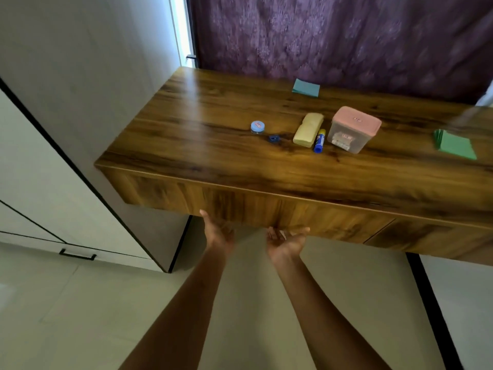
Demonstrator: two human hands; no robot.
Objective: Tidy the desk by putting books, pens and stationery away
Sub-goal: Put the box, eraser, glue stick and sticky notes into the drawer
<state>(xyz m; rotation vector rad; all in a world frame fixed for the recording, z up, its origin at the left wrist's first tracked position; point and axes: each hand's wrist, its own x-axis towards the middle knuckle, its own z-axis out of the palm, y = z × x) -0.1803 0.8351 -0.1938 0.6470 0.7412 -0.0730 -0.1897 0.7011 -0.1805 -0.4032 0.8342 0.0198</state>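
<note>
My left hand (217,231) and my right hand (286,240) are palm-up under the bottom edge of the wooden desk's drawer front (240,204), fingers curled up behind it. Neither hand holds a loose object. On the desk top lie a small blue-lidded jar (257,127), a blue sharpener (274,138), a cream pencil case (308,129), a blue glue stick (319,141), a clear box with a pink lid (352,129), a teal pad of notes (306,88) at the back and green paper sheets (454,144) at the right.
A purple curtain (346,36) hangs behind the desk. A white wardrobe with a low drawer handle (77,254) stands at the left. A second drawer front (440,239) adjoins at the right. Pale floor tiles (240,303) lie below.
</note>
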